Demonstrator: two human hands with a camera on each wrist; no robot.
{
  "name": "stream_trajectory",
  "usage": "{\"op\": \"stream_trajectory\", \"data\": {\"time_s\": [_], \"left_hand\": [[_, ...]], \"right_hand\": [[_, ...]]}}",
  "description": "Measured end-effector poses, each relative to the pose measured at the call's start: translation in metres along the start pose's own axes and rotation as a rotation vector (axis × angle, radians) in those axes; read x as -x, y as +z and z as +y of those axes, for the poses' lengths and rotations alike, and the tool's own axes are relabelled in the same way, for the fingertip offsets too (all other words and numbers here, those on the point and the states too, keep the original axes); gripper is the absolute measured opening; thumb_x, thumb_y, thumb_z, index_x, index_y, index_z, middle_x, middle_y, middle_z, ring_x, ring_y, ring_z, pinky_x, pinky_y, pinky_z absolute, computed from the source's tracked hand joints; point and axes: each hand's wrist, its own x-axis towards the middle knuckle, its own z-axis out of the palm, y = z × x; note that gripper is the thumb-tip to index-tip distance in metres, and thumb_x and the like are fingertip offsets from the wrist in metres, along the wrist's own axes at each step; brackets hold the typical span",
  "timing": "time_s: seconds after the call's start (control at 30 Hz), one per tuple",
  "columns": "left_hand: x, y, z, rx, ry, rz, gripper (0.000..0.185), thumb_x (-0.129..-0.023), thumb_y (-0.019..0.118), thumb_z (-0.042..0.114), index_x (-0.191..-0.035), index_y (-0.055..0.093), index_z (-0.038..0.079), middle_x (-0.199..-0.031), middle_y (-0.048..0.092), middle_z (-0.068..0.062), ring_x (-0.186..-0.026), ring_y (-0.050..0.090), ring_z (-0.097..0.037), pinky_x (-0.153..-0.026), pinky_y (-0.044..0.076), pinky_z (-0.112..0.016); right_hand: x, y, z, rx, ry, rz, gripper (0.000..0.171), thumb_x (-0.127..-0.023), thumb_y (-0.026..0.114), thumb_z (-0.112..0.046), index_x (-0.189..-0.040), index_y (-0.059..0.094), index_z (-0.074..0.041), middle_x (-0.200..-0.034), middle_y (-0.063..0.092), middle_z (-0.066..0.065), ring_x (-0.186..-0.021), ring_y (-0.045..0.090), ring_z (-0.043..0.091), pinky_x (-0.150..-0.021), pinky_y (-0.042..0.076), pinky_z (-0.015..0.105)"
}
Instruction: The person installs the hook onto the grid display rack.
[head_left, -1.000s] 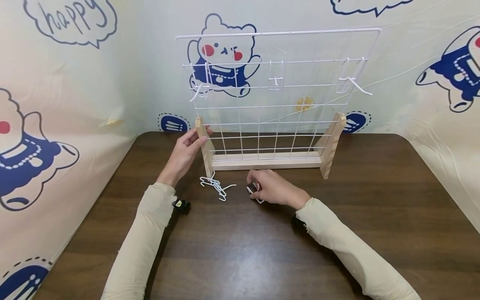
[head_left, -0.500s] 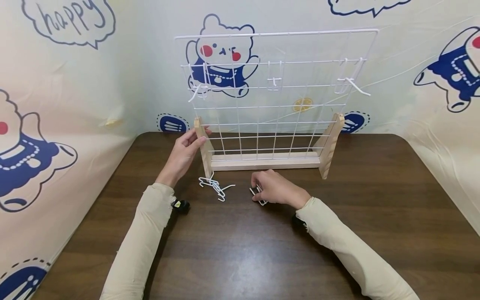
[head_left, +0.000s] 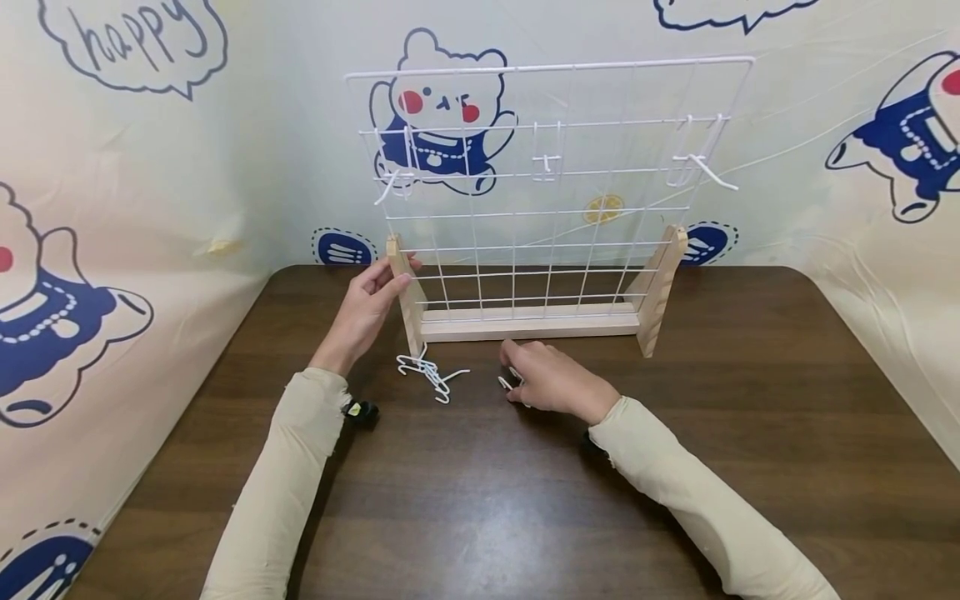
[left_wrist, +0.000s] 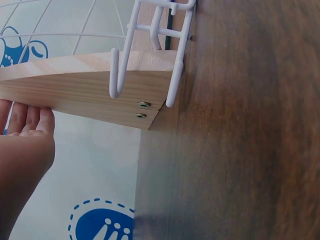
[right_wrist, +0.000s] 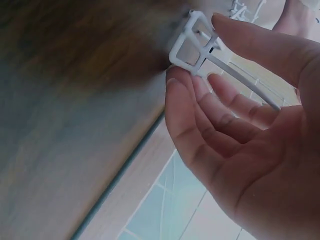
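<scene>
Fingers (right_wrist: 197, 95) of my right hand (head_left: 551, 379) are curled loosely round a white wire hook (right_wrist: 200, 42), thumb on top and fingertips beneath, pinching it just above the table; my left hand (head_left: 367, 308) has its fingers nearly straight, only lightly bent, pressed along the left wooden foot (head_left: 405, 292) of the rack, thumb on the near side, steadying it rather than closing round it; taking things from largest down, the dark brown wooden table (head_left: 750, 433) fills the lower part of my head view, and on its far half stands the white wire grid panel (head_left: 555, 183), upright, seated in a pale wooden base (head_left: 532, 323) with a second angled foot (head_left: 660, 287) at the right end; three hooks already hang on the upper part of the grid, one at the left (head_left: 392, 183), one near the middle (head_left: 546, 162) and one at the right (head_left: 705, 171); on the table, just in front of the left foot and between my two hands, lies a small tangle of loose white hooks (head_left: 431, 375); the hook I hold sits near the front of the base, right of that pile and apart from it; in the left wrist view one loose hook (left_wrist: 150, 55) lies against the foot's end, beside two small screws (left_wrist: 142, 110).
</scene>
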Motion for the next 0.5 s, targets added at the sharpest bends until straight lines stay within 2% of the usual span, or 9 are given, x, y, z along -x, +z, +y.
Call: {"op": "stream_trajectory", "data": {"time_s": [0.17,0.37,0.5], "left_hand": [[0.0005,-0.0002,-0.0003,0.002,0.001,0.002,0.047,-0.100,0.061,0.018,-0.144,0.049,0.006,-0.144,0.047,-0.024,-0.134,0.044,-0.024,-0.119,0.023,-0.045],[0.0005,0.0001,-0.0005,0.007,0.009,0.004,0.046,-0.101,0.061,0.017,-0.144,0.050,0.006,-0.141,0.050,-0.021,-0.135,0.043,-0.028,-0.118,0.024,-0.044],[-0.0009,0.0001,-0.0012,0.012,0.014,-0.002,0.046,-0.100,0.061,0.017,-0.144,0.050,0.006,-0.139,0.052,-0.019,-0.136,0.041,-0.029,-0.118,0.024,-0.045]], "right_hand": [[0.0004,0.0017,0.0030,0.030,-0.020,0.032,0.039,-0.080,0.083,-0.009,-0.106,0.056,-0.002,-0.077,0.056,0.001,-0.073,0.055,0.019,-0.068,0.049,0.035],[-0.0011,0.0039,0.0040,0.107,-0.093,0.067,0.017,-0.078,0.071,0.006,-0.091,0.064,-0.002,-0.084,0.055,0.005,-0.075,0.054,0.020,-0.067,0.048,0.034],[0.0002,0.0040,0.0037,0.118,-0.120,0.085,0.025,-0.075,0.066,0.011,-0.098,0.069,-0.001,-0.087,0.056,0.008,-0.077,0.054,0.021,-0.068,0.048,0.034]]}}
